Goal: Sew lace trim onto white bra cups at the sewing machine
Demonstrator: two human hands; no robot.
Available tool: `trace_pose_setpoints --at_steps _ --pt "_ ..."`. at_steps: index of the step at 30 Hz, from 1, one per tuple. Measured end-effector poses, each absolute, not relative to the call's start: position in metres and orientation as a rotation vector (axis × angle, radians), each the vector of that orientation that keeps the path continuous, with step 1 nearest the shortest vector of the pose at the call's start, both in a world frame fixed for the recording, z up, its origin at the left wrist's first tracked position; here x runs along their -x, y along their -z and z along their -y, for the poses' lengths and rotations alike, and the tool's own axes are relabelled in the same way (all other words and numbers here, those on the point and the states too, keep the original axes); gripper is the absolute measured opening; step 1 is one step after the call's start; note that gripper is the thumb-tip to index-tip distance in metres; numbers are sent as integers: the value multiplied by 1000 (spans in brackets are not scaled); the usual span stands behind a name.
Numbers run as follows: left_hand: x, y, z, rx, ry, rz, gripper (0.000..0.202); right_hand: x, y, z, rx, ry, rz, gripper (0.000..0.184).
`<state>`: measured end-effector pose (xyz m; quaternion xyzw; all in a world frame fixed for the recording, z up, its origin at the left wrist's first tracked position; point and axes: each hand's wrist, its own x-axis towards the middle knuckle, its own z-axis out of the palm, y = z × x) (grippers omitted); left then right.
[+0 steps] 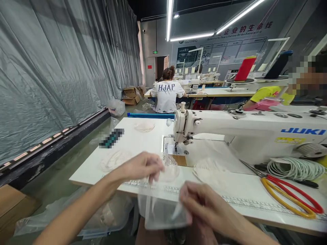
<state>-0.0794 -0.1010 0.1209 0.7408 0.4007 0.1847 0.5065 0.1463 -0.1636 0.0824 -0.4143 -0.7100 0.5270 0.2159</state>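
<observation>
The left hand [150,166] is curled and blurred, so I cannot tell whether it grips anything, while the right hand [200,200] is closed on the edge of the clear plastic [163,214], at 6 o'clock from the needle [176,147]. Closer in at 6 o'clock lies a white bundle [170,170], with others at 4, 9 and 10 o'clock. Work seems under way, but which bundles are finished and which remain is unclear.
</observation>
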Motion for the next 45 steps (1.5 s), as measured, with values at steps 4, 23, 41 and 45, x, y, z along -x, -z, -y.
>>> trace_pose_setpoints --at_steps 4,23,41,45 --pt "67 -104 32 -2063 -415 -1200 24 -137 -63 99 1323 -1243 1883 14" --pt "44 -32 11 -2307 -104 -1566 20 -259 -13 123 1550 61 2461 44" --pt "-10 -31 28 -2339 -81 -1567 20 -287 -29 89 1716 173 2111 20" --pt "-12 -30 28 -2351 -145 -1605 23 -298 -37 33 1915 208 2029 21"
